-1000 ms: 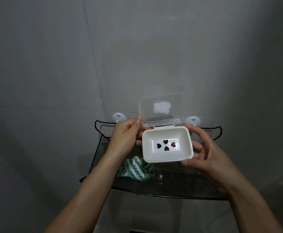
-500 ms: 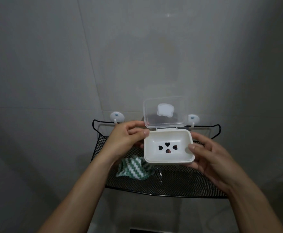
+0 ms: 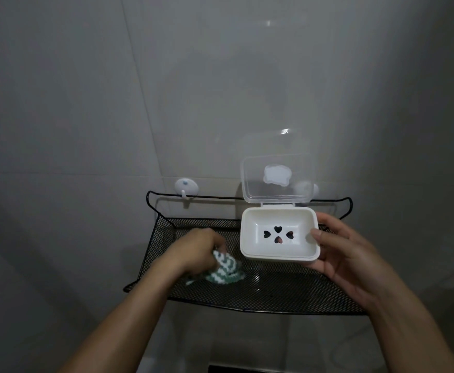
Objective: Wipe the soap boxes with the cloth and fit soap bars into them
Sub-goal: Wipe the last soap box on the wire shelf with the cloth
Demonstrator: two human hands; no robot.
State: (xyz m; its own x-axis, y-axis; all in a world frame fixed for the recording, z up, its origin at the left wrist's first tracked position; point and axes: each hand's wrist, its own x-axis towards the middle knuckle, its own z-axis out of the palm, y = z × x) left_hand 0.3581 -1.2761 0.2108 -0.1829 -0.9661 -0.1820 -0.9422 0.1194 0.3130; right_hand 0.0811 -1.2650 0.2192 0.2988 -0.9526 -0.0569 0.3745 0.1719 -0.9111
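A white soap box [image 3: 252, 243] with heart-shaped drain holes is held level above the shelf, its clear hinged lid [image 3: 275, 179] standing open and upright. My right hand [image 3: 344, 254] grips the box from its right side, thumb on the rim. My left hand [image 3: 196, 251] is down on the shelf, fingers closed on the green-and-white striped cloth [image 3: 226, 270], which lies bunched on the mesh. No soap bar is in view.
A black wire-mesh shelf [image 3: 287, 294] hangs on the grey tiled wall from white suction hooks [image 3: 186, 187]. A raised rail runs along its back edge. A dark object shows at the bottom edge of the view.
My left hand has let go of the soap box and dropped down-left onto the cloth. The box now rests in my right hand alone and has shifted slightly right.
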